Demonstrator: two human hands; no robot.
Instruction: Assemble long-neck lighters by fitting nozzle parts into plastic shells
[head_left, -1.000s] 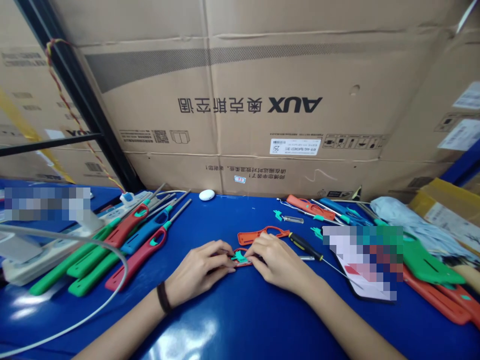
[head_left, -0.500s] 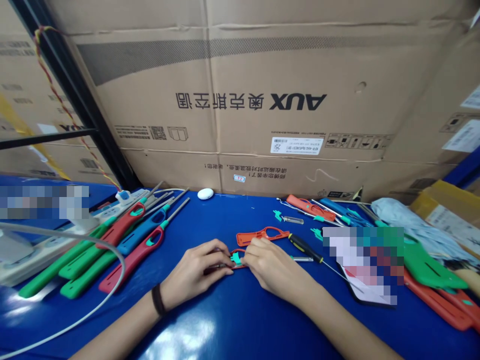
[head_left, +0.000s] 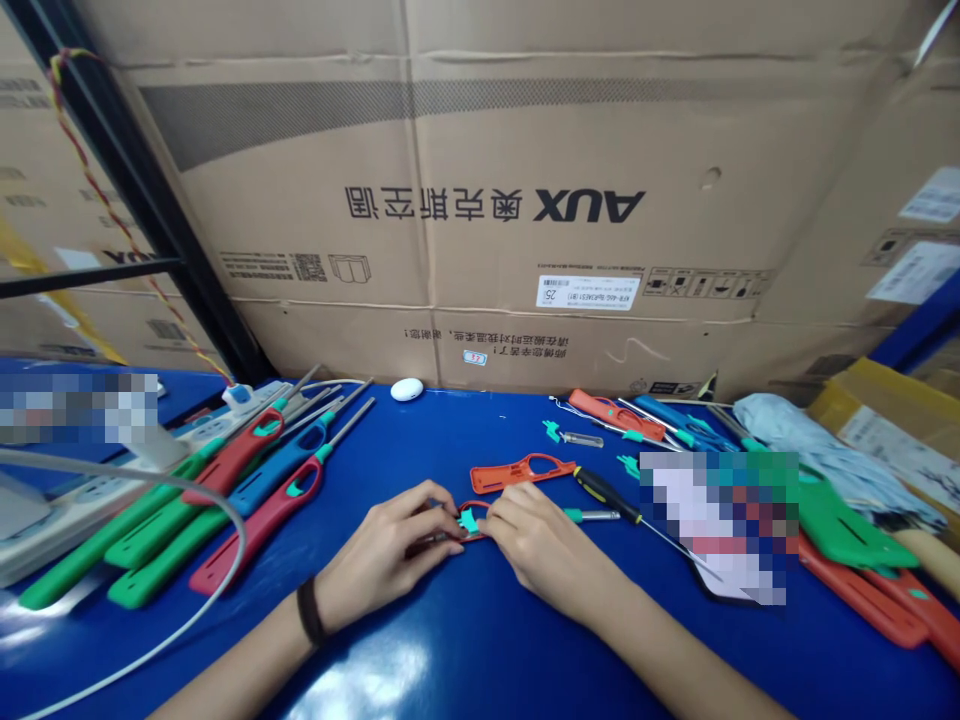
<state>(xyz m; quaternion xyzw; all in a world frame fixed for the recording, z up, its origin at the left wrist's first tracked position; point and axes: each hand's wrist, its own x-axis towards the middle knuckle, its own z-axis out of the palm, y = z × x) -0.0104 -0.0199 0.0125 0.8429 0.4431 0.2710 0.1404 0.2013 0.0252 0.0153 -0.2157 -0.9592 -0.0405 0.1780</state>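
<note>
- Your left hand grips the left end of a red casing between thumb and fingers.
- Your right hand curls its fingers over the other side of that casing; I cannot tell whether they pinch or only press it.
- The casing lies between your hands, low over the blue table, with a teal piece showing in it.
- A metal tube sticks out beyond your right hand.
- Just behind your right hand lies an orange half-shell, near the handle of a yellow-and-black screwdriver.
- Well to your left, coloured lighters lie side by side, their tubes pointing away from you.
</note>
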